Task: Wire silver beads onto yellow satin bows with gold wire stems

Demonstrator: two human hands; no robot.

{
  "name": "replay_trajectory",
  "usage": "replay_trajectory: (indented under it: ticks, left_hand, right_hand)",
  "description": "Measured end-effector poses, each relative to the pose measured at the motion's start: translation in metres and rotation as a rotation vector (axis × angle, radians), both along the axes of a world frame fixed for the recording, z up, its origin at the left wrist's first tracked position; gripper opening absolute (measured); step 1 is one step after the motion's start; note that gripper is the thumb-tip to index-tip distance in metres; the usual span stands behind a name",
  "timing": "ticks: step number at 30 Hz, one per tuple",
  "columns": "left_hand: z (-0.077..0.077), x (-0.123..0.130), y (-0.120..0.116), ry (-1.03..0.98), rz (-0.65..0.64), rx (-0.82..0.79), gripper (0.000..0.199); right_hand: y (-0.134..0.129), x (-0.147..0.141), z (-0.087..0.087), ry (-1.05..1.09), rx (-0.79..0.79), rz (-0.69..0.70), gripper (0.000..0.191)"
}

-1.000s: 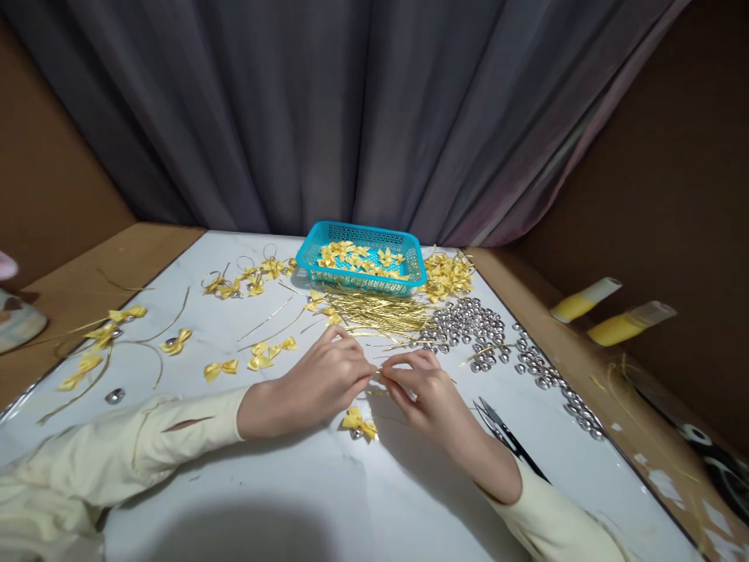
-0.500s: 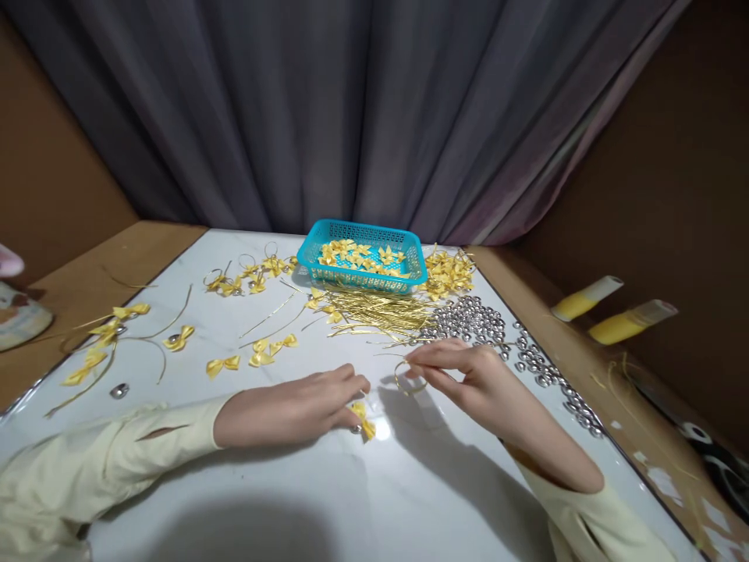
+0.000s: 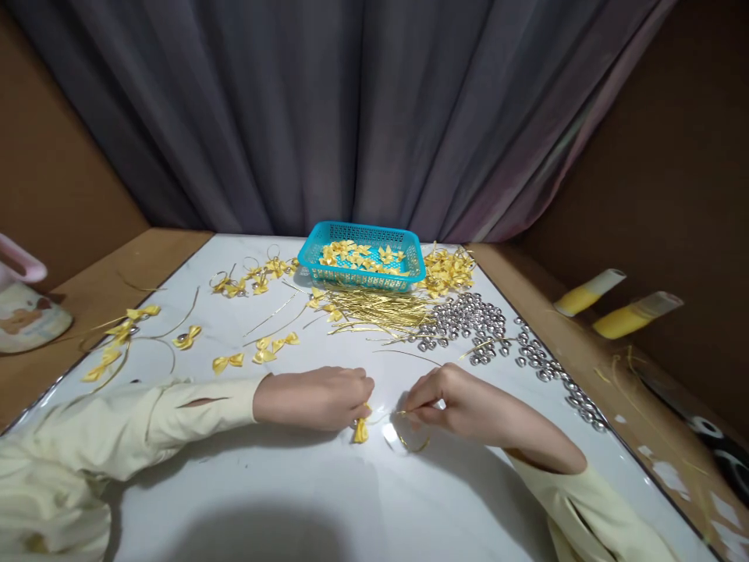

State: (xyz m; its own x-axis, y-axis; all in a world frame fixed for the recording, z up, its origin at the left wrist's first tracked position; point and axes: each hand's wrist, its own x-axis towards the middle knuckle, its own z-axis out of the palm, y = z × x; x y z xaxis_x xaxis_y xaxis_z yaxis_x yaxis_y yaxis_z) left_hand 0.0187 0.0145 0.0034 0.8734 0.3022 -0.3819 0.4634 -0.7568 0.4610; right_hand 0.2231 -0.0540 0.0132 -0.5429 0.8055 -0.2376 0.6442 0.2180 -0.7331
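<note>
My left hand (image 3: 319,398) is closed, pinching a yellow ribbon bow (image 3: 361,431) that hangs below the fingertips; a small silver bead shows at its edge, partly hidden. To the right, my right hand (image 3: 453,402) is closed on a thin gold cord (image 3: 417,447), which curls in a loop beneath the fingers. A fine strand seems to run from the cord toward the bow; whether it joins the bow I cannot tell. Left of my left hand lie loose yellow bows (image 3: 227,362) on the white tabletop (image 3: 281,499).
At the back stands a turquoise basket (image 3: 304,257) holding bows, with a bow pile (image 3: 448,272) beside it. Gold cords (image 3: 380,310) lie in front, silver beads (image 3: 468,316) to their right. Two yellow-filled tubes (image 3: 637,314) are at right, a mug (image 3: 32,316) at left.
Both hands have moved down slightly and closer together. The bow now hangs more upright from my left hand, and the cord loop in my right hand is lower.
</note>
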Motion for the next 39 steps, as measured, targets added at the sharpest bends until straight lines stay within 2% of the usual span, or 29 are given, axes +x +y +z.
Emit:
replay_trajectory:
  ticks: [2,4,10,13,19,25,28,32,36,39]
  left_hand:
    - [-0.001,-0.003,-0.001,-0.023,0.0,-0.015,0.017]
    - [0.0,-0.006,-0.001,-0.106,0.057,-0.037,0.017]
    - [0.006,-0.003,-0.006,-0.444,0.436,-0.143,0.021]
    - [0.006,-0.002,-0.01,-0.552,0.537,-0.228,0.018]
    - [0.003,-0.004,-0.015,-0.609,0.549,-0.278,0.016]
    - [0.009,-0.003,-0.011,-0.52,0.573,-0.63,0.018]
    - [0.009,-0.001,-0.007,-0.467,0.558,-0.688,0.021]
    - [0.003,0.001,-0.005,-0.448,0.562,-0.665,0.025]
    - [-0.005,0.001,-0.007,-0.524,0.576,-0.445,0.023]
    - [-0.009,0.001,-0.01,-0.555,0.557,-0.28,0.021]
  right_hand:
    - [0.0,0.001,-0.002,0.007,-0.033,-0.015,0.027]
    - [-0.001,0.002,-0.002,0.027,-0.046,-0.039,0.024]
    - [-0.004,0.008,0.011,0.089,0.055,-0.115,0.017]
    - [-0.005,0.009,0.015,0.143,0.065,-0.147,0.015]
    - [-0.003,0.0,0.012,0.227,-0.018,-0.165,0.016]
    - [-0.003,-0.005,0.015,0.259,-0.063,-0.152,0.017]
    - [-0.003,-0.006,0.015,0.246,-0.046,-0.13,0.017]
    - [-0.003,-0.003,0.013,0.164,0.004,-0.154,0.021]
    - [-0.006,0.004,0.015,0.079,0.113,-0.286,0.02]
    - [-0.008,0.005,0.017,0.05,0.128,-0.328,0.018]
